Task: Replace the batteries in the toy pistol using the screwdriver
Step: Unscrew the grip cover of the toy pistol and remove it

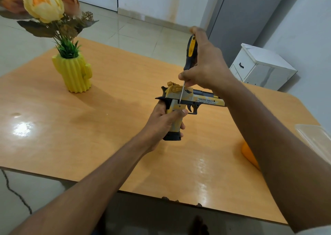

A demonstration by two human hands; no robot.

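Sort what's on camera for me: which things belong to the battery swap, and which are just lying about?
In the job:
- toy pistol, gripped by the left hand
- screwdriver, held by the right hand, tip on the pistol's side above the grip

Just lying about:
- cactus vase with flowers on the table
- clear plastic container
- orange object at the table's right edge
- white cabinet

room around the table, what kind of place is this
Probably a home room, not a workshop: a wooden table with a cactus-shaped vase of artificial flowers, a tiled floor, and a small white drawer cabinet by the wall.
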